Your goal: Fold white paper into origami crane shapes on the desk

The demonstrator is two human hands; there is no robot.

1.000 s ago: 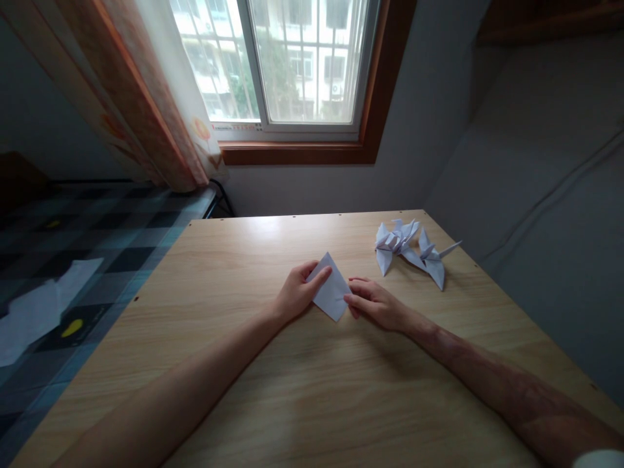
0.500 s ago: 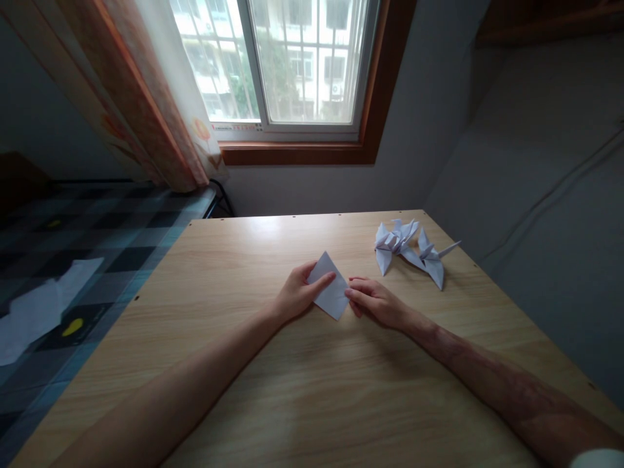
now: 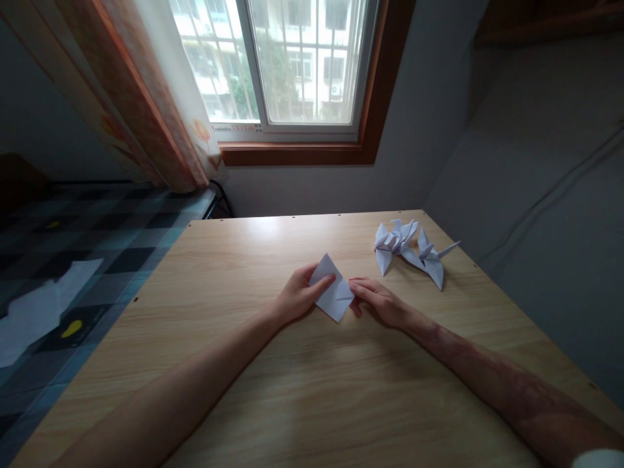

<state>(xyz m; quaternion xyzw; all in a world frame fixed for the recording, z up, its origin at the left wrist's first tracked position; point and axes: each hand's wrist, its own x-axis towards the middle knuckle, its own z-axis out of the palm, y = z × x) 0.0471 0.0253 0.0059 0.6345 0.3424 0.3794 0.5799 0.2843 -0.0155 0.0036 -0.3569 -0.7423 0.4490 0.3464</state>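
A folded white paper (image 3: 334, 291), diamond-shaped, lies on the wooden table (image 3: 312, 383) near its middle. My left hand (image 3: 297, 294) rests on the paper's left side, fingers pressed together over its edge. My right hand (image 3: 377, 303) touches the paper's right corner with its fingertips pinched; a small flap there is lifted. Both forearms stretch across the table toward me.
Two folded white paper cranes (image 3: 409, 250) lie at the table's far right. A window (image 3: 292, 62) with a curtain (image 3: 141, 97) is behind the table. A bed with a checked cover (image 3: 73, 247) and loose white paper (image 3: 34, 305) stands to the left.
My right fingertips have shifted slightly and lifted a small flap at the paper's right corner. My left hand has barely moved.
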